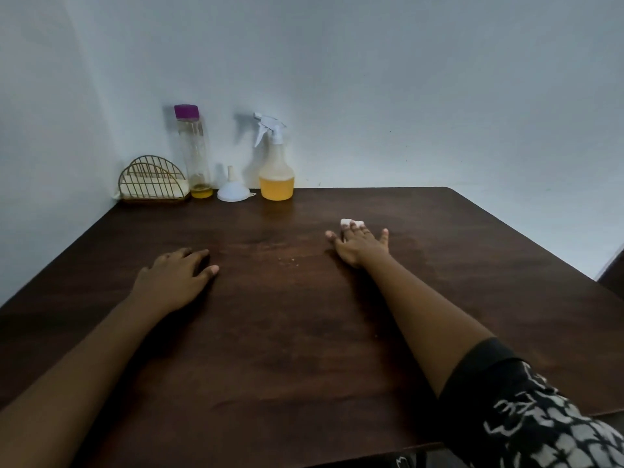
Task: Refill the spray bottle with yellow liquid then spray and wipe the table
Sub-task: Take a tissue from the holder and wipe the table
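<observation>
Your right hand (359, 243) lies flat with fingers spread, pressing a small white tissue wad (347, 222) onto the dark wooden table (304, 332). Your left hand (177, 275) rests palm-down, holding nothing. Well beyond both, the spray bottle (275, 163) stands upright by the pale wall (405, 79), about a third full of yellow liquid, beside an upturned white funnel (233, 189).
</observation>
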Demonstrator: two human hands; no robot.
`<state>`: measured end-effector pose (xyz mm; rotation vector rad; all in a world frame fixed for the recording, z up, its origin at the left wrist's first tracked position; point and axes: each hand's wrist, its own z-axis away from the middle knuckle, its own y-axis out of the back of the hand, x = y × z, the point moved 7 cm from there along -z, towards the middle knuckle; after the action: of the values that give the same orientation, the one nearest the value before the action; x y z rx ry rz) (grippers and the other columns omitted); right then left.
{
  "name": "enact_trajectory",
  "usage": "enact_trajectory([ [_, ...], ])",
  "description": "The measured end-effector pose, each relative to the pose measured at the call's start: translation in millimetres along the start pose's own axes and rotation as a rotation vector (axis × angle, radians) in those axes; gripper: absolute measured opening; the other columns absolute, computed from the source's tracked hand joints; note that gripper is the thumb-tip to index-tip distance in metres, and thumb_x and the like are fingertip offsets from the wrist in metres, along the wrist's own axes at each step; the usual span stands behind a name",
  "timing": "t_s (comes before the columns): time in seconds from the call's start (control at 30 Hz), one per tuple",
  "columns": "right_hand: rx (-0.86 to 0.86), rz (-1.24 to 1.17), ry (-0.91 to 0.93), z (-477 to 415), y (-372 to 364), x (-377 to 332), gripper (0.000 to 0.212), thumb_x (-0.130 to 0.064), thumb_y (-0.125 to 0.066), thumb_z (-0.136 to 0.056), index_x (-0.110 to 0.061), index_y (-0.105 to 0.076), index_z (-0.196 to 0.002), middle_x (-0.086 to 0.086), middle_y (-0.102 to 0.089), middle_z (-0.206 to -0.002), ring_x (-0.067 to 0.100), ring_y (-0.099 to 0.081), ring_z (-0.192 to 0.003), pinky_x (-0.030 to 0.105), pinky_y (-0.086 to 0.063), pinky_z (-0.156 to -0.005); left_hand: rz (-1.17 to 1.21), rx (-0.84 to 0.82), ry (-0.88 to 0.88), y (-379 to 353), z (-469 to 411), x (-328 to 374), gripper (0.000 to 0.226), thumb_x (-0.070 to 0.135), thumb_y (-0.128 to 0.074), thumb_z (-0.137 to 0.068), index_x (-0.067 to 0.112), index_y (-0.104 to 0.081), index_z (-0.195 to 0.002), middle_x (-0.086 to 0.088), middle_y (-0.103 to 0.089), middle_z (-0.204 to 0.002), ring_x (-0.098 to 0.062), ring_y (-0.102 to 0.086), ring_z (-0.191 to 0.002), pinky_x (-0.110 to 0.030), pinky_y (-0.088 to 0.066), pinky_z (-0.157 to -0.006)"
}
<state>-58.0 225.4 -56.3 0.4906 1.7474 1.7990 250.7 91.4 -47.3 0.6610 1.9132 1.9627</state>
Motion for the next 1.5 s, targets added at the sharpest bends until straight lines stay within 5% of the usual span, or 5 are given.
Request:
enact_trajectory([
  [0.23,0.009,-0.008,-0.219,-5.9,9.8,41.4,0.082,-0.071,-0.004,-0.087,-0.018,0.002,-0.15,0.001,0.004,-0.159,0.02,0.007,-0.146,0.057,0.013,-0.11,-0.005,0.013,-0.007,-1.3,-5.6,-2.5,0.06,0.065,-0.029,-0.091,0.038,-0.029,-0.144,0.0,-0.026,-0.155,-0.028,-0.027,-0.14,-0.052,-0.032,-0.105],
  [0.5,-0.032,0.004,0.105,-11.4,-12.0,-84.1,0.08,-0.071,-0.003,-0.087,-0.022,-0.002,-0.15,-0.001,0.003,-0.158,0.019,0.005,-0.146,0.057,0.015,-0.109,0.012,0.056,0.0,-0.4,-7.7,-5.7,0.056,0.062,-0.031,-0.091,0.038,-0.032,-0.142,0.0,-0.03,-0.153,-0.027,-0.029,-0.139,-0.052,-0.032,-0.104],
  [0.8,-0.006,-0.014,-0.24,-1.6,15.7,86.9,0.078,-0.071,-0.004,-0.087,-0.025,-0.001,-0.15,-0.004,0.002,-0.159,0.015,0.004,-0.146,0.057,0.012,-0.111,0.024,0.047,0.014,-1.6,-9.0,-5.6,0.058,0.063,-0.031,-0.091,0.037,-0.03,-0.144,-0.001,-0.026,-0.155,-0.028,-0.026,-0.14,-0.053,-0.03,-0.106],
  [1.13,-0.06,0.011,0.17,0.1,-16.6,-113.3,0.081,-0.071,-0.001,-0.086,-0.023,-0.001,-0.15,-0.001,0.001,-0.158,0.019,0.005,-0.146,0.057,0.015,-0.109,0.017,0.048,0.008,-1.1,-7.6,-9.4,0.062,0.066,-0.029,-0.09,0.035,-0.03,-0.144,-0.002,-0.029,-0.154,-0.027,-0.03,-0.139,-0.051,-0.032,-0.105],
  [1.5,-0.034,0.011,-0.114,1.0,-2.2,-32.6,0.083,-0.072,0.0,-0.086,-0.02,0.002,-0.15,0.002,0.005,-0.158,0.021,0.008,-0.145,0.057,0.016,-0.108,0.053,0.02,0.081,-0.8,-6.8,-15.8,0.067,0.065,-0.03,-0.09,0.029,-0.026,-0.146,-0.004,-0.022,-0.157,-0.029,-0.022,-0.142,-0.053,-0.024,-0.109],
])
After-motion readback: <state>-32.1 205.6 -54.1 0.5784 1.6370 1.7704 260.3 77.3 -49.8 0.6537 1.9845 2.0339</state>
